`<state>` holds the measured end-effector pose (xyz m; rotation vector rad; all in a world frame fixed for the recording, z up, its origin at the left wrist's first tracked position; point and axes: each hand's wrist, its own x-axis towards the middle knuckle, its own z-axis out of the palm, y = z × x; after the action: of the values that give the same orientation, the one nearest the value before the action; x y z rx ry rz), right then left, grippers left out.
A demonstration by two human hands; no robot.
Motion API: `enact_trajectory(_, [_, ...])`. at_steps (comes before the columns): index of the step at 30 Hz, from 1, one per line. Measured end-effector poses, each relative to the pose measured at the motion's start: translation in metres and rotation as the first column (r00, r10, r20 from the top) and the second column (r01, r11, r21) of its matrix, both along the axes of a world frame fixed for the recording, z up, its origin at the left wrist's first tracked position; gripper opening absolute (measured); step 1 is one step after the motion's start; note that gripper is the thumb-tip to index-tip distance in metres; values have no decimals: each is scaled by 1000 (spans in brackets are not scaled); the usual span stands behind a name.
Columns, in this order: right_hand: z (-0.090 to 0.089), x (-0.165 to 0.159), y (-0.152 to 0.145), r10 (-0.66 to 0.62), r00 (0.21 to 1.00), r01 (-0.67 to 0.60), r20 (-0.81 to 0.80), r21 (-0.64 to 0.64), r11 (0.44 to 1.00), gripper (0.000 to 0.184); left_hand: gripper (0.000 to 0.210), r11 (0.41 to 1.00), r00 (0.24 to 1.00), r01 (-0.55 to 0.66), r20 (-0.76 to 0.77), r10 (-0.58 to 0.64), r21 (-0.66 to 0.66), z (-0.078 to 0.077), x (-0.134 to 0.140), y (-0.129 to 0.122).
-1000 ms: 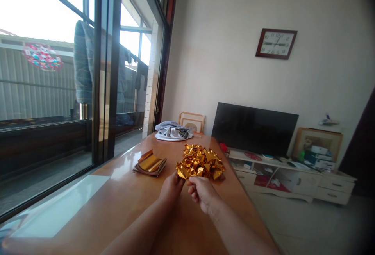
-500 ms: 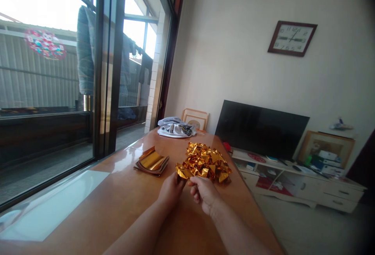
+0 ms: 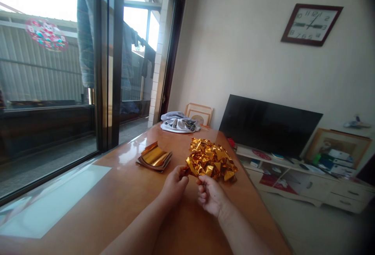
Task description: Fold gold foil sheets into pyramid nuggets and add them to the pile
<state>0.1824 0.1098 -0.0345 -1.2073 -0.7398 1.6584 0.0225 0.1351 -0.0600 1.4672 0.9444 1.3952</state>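
Observation:
Between my two hands is a piece of gold foil paper, partly folded; its outline blends into the pile behind. My left hand is closed on its left end, thumb on top. My right hand pinches the near right edge with fingers curled under. Just beyond the hands lies a heap of folded gold foil pieces, shiny and pointed. To the left of my left hand, a stack of gold foil sheets rests on the table, its top sheet curling up.
The glossy brown table runs along a glass sliding door. Crumpled grey and white cloth lies at its far end, near a leaning frame. Right of the table stand a television and a low white cabinet.
My left thumb has come over the top of the foil paper, and less of the piece shows between the hands. The camera view has shifted slightly; the stack and heap look unchanged.

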Motion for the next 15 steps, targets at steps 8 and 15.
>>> enact_trajectory(8, [-7, 0, 2, 22, 989, -33, -147, -72, 997, 22, 36, 949, 972, 135, 223, -72, -285, 19, -8, -11])
enact_trajectory(15, [-8, -2, -1, 54, 984, -69, -168, -83, 994, 21, 44, 957, 969, 148, 230, -90, -248, 18, -7, -11])
